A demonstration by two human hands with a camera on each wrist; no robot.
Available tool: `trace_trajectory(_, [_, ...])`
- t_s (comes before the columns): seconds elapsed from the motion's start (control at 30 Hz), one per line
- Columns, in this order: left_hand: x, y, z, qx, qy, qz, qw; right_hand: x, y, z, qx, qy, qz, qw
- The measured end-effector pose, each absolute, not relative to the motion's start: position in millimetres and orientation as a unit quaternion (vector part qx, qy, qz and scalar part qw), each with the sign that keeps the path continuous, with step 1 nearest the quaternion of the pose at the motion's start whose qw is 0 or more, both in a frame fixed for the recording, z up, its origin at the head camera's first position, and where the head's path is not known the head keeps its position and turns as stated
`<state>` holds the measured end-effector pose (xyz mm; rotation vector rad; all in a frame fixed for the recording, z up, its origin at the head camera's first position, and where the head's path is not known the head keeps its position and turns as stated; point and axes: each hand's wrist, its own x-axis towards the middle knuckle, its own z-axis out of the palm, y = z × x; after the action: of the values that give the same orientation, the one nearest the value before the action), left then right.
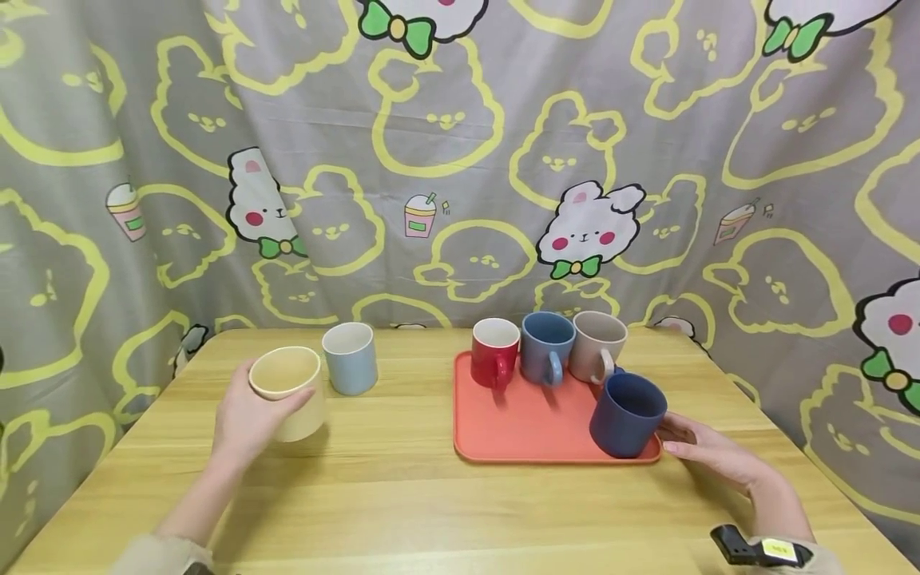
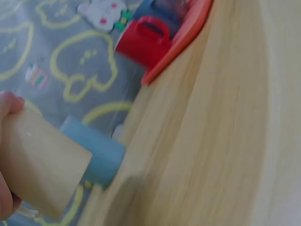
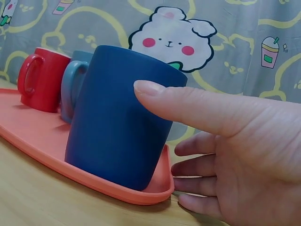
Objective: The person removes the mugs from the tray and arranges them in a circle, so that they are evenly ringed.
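My left hand (image 1: 247, 411) grips a cream mug (image 1: 302, 411) from its left side, thumb across the front; its shadow falls on the wood below, and part of a pale handle (image 2: 29, 213) shows in the left wrist view. Close behind it stands a light blue mug (image 1: 352, 363). On the right, a navy mug (image 1: 627, 419) stands in the front right corner of a coral-red tray (image 1: 532, 435). Beside this mug is my right hand (image 1: 707, 451), fingers loosely extended along the tray's edge. In the right wrist view the thumb (image 3: 160, 99) overlaps the mug's side.
Along the tray's back stand a red mug (image 1: 492, 351), a blue mug (image 1: 544, 347) and a greyish-beige mug (image 1: 595, 347), handles toward the front. The wooden table (image 1: 402, 511) extends back to a grey curtain (image 1: 460, 192) with cartoon prints.
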<state>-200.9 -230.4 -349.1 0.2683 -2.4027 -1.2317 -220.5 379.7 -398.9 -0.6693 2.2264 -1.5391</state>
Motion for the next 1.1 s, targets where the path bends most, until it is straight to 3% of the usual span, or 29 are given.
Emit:
trace_trajectory(0.67, [-256.9, -254.7, -374.8, 0.154, -0.844, -0.456, 0.237, -218.8, 380.7, -401.2, -0.217, 0.792, -0.547, 0.16])
trace_trajectory(1.1, [-267.3, -252.6, -385.5, 0.149, -0.842, -0.463, 0.235, -218.6, 381.0, -401.8, -0.204, 0.799, -0.543, 0.159])
